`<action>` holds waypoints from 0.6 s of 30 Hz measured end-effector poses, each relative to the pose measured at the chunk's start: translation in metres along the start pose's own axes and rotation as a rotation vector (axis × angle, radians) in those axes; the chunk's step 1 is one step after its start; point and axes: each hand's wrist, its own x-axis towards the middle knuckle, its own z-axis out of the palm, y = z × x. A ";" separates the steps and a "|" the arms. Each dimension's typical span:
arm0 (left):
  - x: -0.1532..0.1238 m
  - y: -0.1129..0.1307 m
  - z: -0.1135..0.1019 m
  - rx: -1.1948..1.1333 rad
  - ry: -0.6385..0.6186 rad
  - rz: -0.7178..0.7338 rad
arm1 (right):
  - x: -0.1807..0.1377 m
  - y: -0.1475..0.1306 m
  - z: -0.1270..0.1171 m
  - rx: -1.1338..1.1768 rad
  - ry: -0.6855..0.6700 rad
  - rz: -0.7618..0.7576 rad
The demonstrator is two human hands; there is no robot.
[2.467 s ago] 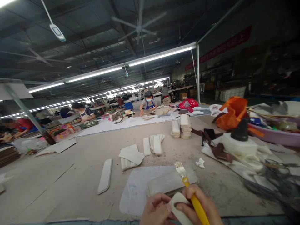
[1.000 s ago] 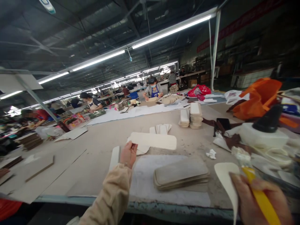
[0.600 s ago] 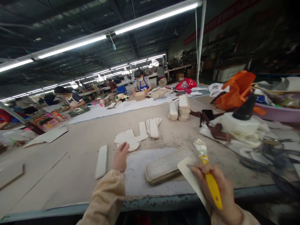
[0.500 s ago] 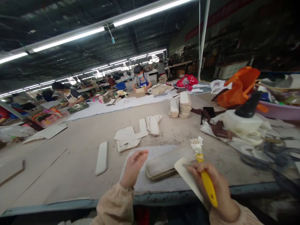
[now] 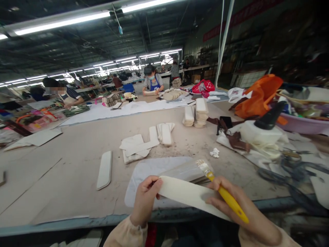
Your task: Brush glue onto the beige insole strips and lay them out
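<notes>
The left hand pinches one end of a long, smooth cream strip spanning to the right hand, which holds it along with a yellow brush, bristles caked white. Just beyond both hands lies a grey stack; far past them, writing on a red banner is too blurred to read.

Factory workshop. Large dark hall, strip lights in rows, worker in blue apron and worker in striped top across wide desk, stacked cut pieces, red banner.
</notes>
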 end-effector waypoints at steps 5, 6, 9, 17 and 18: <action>0.009 -0.003 -0.007 0.115 0.028 -0.033 | 0.024 0.013 -0.025 -0.032 0.245 0.096; 0.013 -0.003 -0.007 0.174 0.025 -0.020 | 0.032 0.020 -0.027 -0.045 0.293 0.108; 0.026 -0.003 -0.006 0.347 0.008 0.034 | 0.058 0.042 -0.029 -0.134 0.373 0.124; 0.050 -0.011 -0.009 0.485 -0.040 -0.004 | 0.093 0.076 -0.015 -0.342 0.385 0.152; 0.051 -0.012 -0.010 0.463 -0.048 -0.029 | 0.094 0.079 -0.013 -0.340 0.389 0.153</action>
